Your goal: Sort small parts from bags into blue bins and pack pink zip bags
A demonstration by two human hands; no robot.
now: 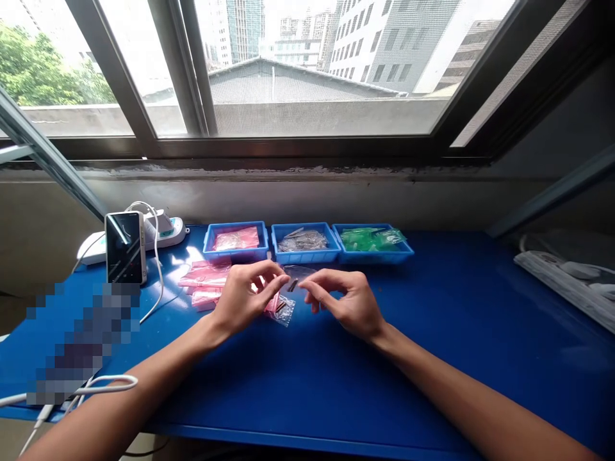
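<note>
Above the blue table, my left hand (247,291) and my right hand (346,298) face each other, fingertips pinched together. Between them is a small clear plastic bag (293,285) with a dark strip-like piece in it; each hand seems to grip one side. The piece is too small to name. Just below lies another clear zip bag (287,314) with dark pieces, partly covered by my left hand. Pink plastic bags (204,275) lie in a pile beside my left hand.
Three blue trays stand in a row at the back: one with pink bags (235,238), one with clear bags (303,241), one with green bags (372,240). A phone (125,246) leans at the left by a white power strip (166,234). Another power strip (567,288) lies right.
</note>
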